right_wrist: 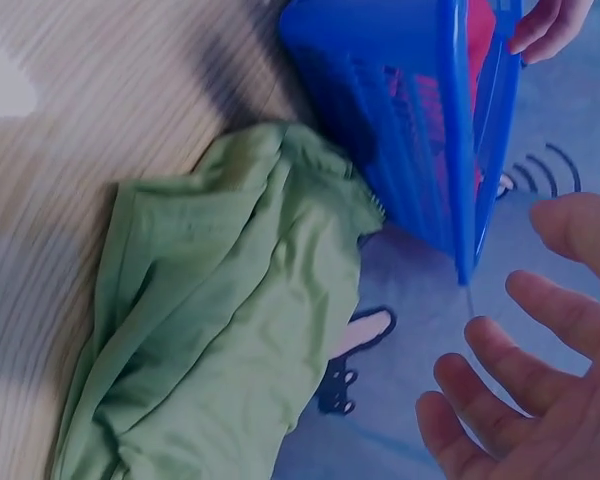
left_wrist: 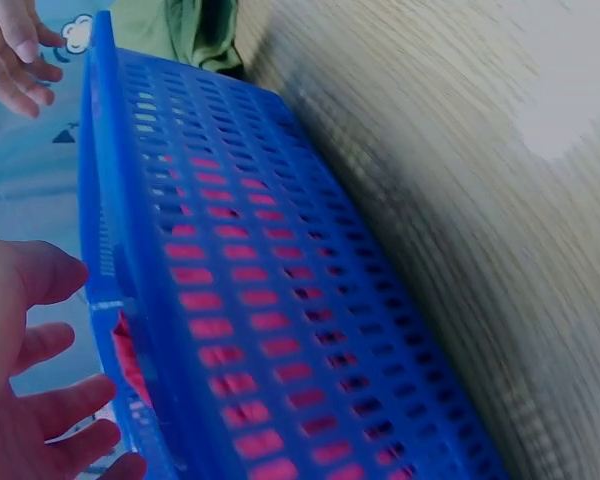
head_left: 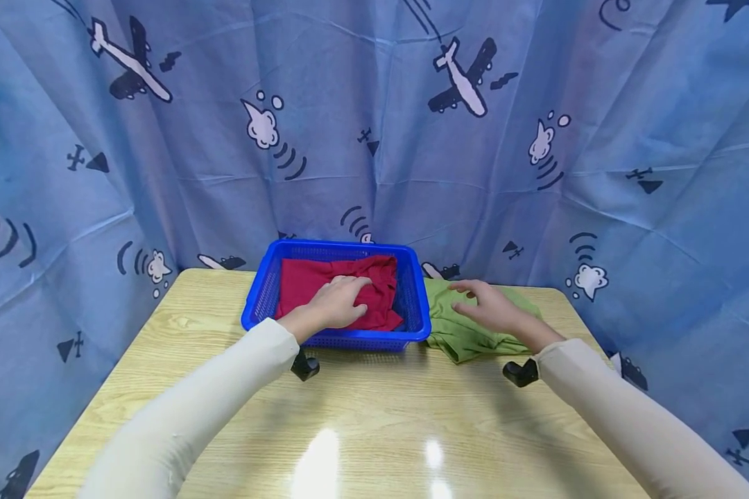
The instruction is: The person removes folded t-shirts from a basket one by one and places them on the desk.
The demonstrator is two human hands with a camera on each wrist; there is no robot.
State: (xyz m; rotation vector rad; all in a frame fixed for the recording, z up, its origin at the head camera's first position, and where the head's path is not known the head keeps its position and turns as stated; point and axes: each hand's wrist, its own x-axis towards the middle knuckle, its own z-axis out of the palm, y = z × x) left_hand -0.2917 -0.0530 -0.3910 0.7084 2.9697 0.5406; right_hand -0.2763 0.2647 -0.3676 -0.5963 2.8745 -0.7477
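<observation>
A blue plastic basket with slotted walls stands on the table, a red cloth lying inside it. My left hand hovers over the basket and its red cloth, fingers loosely bent with nothing between them. To the right of the basket a crumpled green cloth lies on the tabletop. Above that cloth is my right hand, its fingers spread and holding nothing. In the right wrist view the green cloth shows folds and a hemmed edge, apart from the fingers.
The light wooden table reaches back to a blue curtain printed with planes. Dark wrist-camera mounts stick out under both sleeves. Bright glare marks the table's front part.
</observation>
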